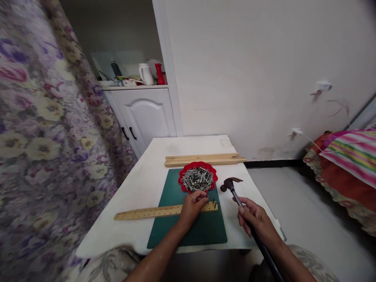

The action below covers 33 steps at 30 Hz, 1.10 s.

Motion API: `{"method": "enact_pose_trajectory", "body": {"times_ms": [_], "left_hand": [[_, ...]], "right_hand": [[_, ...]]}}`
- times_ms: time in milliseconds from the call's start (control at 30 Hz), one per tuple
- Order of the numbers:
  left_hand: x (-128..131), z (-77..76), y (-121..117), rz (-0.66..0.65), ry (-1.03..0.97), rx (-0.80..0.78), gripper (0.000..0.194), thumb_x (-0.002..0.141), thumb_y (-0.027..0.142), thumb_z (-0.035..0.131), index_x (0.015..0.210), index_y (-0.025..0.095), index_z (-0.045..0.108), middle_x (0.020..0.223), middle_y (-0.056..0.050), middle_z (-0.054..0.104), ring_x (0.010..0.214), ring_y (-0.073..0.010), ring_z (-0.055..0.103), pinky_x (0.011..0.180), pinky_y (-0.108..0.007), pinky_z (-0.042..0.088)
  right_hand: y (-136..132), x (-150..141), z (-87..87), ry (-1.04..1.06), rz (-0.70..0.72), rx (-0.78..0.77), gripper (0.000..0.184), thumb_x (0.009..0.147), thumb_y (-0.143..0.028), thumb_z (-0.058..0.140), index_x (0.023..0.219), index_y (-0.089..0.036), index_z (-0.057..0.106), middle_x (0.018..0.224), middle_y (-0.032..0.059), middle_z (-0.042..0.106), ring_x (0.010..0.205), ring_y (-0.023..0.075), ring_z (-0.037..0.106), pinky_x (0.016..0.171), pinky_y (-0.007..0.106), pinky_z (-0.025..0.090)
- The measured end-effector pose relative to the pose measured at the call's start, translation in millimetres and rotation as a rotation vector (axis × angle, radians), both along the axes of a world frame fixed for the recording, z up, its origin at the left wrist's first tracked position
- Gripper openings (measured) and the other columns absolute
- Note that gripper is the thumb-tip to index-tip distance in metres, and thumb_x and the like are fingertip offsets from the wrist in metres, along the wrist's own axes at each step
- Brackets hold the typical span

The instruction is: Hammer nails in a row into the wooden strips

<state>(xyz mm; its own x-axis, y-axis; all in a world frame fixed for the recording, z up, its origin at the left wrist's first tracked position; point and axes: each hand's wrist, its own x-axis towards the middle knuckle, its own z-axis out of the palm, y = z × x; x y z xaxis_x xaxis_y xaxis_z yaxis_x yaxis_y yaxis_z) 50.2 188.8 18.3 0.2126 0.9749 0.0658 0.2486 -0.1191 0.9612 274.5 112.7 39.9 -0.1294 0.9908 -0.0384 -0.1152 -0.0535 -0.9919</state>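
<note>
My left hand [192, 207] is over the right part of a wooden strip [164, 212], its fingertips pinched around a nail [207, 198]. Rows of dark holes or marks run along the strip, which lies across a green mat [173, 231]. A couple of nails [214, 203] stand up from the strip's right end, beside my fingers. In my right hand [255, 217] is a claw hammer [239, 197], gripped on its shaft with the head raised up and to the left. Just beyond my left hand sits a red scalloped dish [181, 178] heaped with loose nails [197, 179].
Several wooden strips [202, 159] lie across the white table [135, 176] behind the dish. A flowered curtain [58, 137] hangs at the left. Behind stands a white cabinet [147, 109] carrying a white jug [146, 74]. A bed with striped cloth [355, 152] is at the right.
</note>
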Motion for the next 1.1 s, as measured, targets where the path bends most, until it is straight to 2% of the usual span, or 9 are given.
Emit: {"method": "enact_pose_trajectory", "body": {"times_ms": [533,833,1100], "left_hand": [[2.2,0.4,-3.5,-0.004,0.23,0.13,0.012,0.076,0.025,0.055,0.077,0.017,0.065,0.076,-0.001,0.067,0.074,-0.0157,0.059,0.067,-0.022,0.043],[3.5,-2.9,-3.9,-0.002,0.245,0.176,0.011,0.075,0.023,0.055,0.074,0.017,0.065,0.074,-0.002,0.066,0.072,-0.0154,0.059,0.067,-0.022,0.042],[4.0,-4.4,-4.3,-0.006,0.251,0.175,0.013,0.076,0.023,0.054,0.072,0.016,0.065,0.069,0.0,0.064,0.068,-0.0141,0.056,0.063,-0.021,0.039]], "right_hand": [[-3.4,-6.2,6.5,-0.005,0.035,0.004,0.049,0.084,-0.047,0.055,0.119,-0.014,0.05,0.056,-0.0043,0.056,0.032,0.0062,0.039,0.035,0.019,0.028],[-9.5,-22.8,17.5,-0.062,0.143,0.01,0.045,0.085,-0.047,0.053,0.118,-0.016,0.053,0.056,-0.0049,0.056,0.032,0.0055,0.038,0.035,0.018,0.025],[-12.6,-35.8,15.3,-0.18,0.184,-0.008,0.04,0.087,-0.042,0.05,0.118,-0.016,0.054,0.054,-0.0065,0.053,0.032,0.0059,0.039,0.035,0.017,0.025]]}}
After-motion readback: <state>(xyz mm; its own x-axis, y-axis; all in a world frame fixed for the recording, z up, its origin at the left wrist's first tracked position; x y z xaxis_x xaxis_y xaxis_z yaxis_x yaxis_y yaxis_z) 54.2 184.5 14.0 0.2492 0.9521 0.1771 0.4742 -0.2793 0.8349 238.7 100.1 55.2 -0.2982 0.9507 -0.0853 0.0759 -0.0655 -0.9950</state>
